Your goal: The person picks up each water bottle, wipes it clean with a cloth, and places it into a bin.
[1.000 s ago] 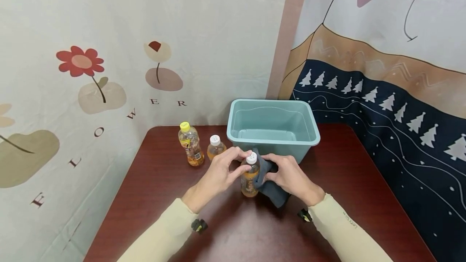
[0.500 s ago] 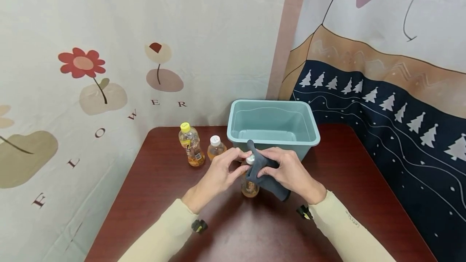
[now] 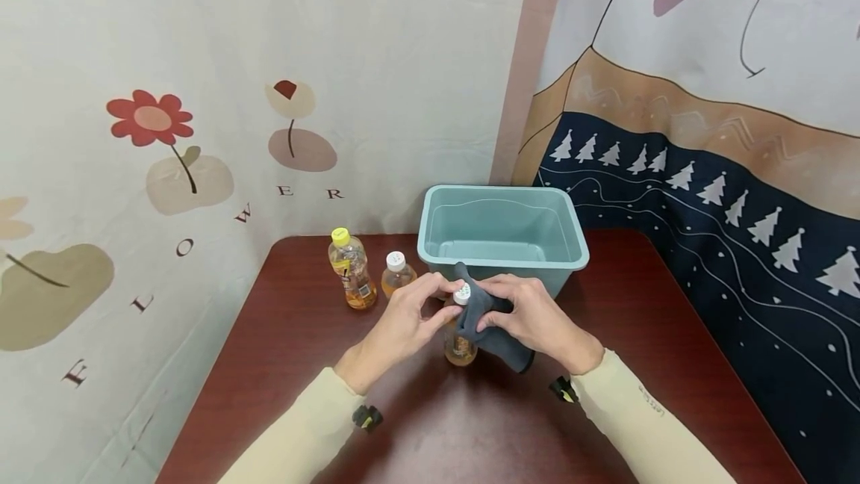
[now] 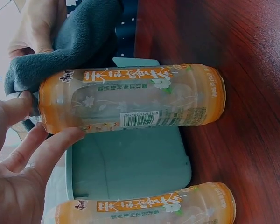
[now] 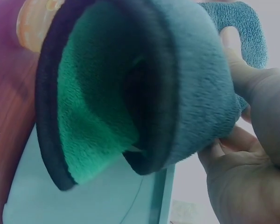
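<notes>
My left hand [image 3: 399, 321] pinches the neck of an upright drink bottle [image 4: 140, 98] just below its white cap [image 3: 462, 293]. The bottle has a clear body and an orange label, and its base is on the table. My right hand [image 3: 543, 323] grips a grey cloth [image 3: 500, 343], pressing a fold of it against the bottle's neck and shoulder from the right. The cloth's loose end hangs toward me; in the right wrist view that end curls open, showing a green inner side [image 5: 95, 126] and a dark edge. Cloth and fingers hide part of the bottle's upper half.
A light blue plastic bin [image 3: 504, 264] stands right behind the hands at the back of the dark red table [image 3: 430, 432]. Left of it are a second white-capped bottle [image 3: 396, 275] and a yellow-capped bottle [image 3: 352, 275] with amber liquid. Printed curtains [image 3: 403, 58] hang behind.
The cloth has gone from the bottle's right side to across its neck and shoulder, its top corner now standing up beside the cap. My left hand keeps its place.
</notes>
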Demonstrator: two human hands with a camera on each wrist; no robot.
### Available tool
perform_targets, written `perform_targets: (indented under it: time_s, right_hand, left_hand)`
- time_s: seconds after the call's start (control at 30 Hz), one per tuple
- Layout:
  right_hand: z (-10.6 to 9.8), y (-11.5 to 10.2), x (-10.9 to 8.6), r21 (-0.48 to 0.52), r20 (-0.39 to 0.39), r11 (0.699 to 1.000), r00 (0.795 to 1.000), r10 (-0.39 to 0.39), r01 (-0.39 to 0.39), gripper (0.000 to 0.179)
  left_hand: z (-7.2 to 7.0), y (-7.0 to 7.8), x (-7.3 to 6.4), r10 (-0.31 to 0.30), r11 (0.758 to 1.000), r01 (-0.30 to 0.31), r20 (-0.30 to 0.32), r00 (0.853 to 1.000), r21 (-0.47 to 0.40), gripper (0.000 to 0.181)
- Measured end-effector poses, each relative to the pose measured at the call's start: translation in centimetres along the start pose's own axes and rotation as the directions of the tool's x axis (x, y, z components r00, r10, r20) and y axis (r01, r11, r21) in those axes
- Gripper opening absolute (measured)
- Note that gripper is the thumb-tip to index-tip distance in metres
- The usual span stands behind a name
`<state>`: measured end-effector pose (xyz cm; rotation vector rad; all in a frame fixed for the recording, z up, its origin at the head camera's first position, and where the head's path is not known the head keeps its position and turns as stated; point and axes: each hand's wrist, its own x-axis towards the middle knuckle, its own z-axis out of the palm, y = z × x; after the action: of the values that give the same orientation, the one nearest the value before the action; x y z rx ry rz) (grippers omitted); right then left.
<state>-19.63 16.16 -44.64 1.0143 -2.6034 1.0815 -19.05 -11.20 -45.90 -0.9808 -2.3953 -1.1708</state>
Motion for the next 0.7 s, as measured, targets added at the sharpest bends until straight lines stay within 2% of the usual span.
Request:
perform_targets:
  time_s: [0.17, 0.37, 0.57, 0.7]
  right_hand:
    - [0.1, 0.4, -0.3, -0.011, 0.031, 1.000, 0.999, 0.022, -0.022, 0.068]
    - [0.9, 1.3, -0.6, -0.013, 0.025, 1.000, 0.999, 0.023, -0.023, 0.072]
    - [2.7, 3.0, -1.6, -0.048, 0.042, 0.999, 0.999, 0.019, -0.017, 0.060]
    - [4.1, 4.0, -2.4, -0.084, 0.069, 0.996, 0.998, 0.003, 0.003, 0.053]
  left_hand:
    - [0.1, 0.2, 0.1, 0.009, 1.000, -0.009, -0.009, 1.000, -0.003, 0.028]
    - [0.1, 0.4, 0.2, -0.028, 0.999, 0.027, -0.030, 0.999, -0.030, 0.020]
    - [0.5, 0.6, 0.2, -0.061, 0.996, 0.058, -0.047, 0.997, -0.060, 0.023]
    - [0.7, 0.7, 0.2, -0.048, 0.998, 0.045, -0.053, 0.997, -0.052, 0.031]
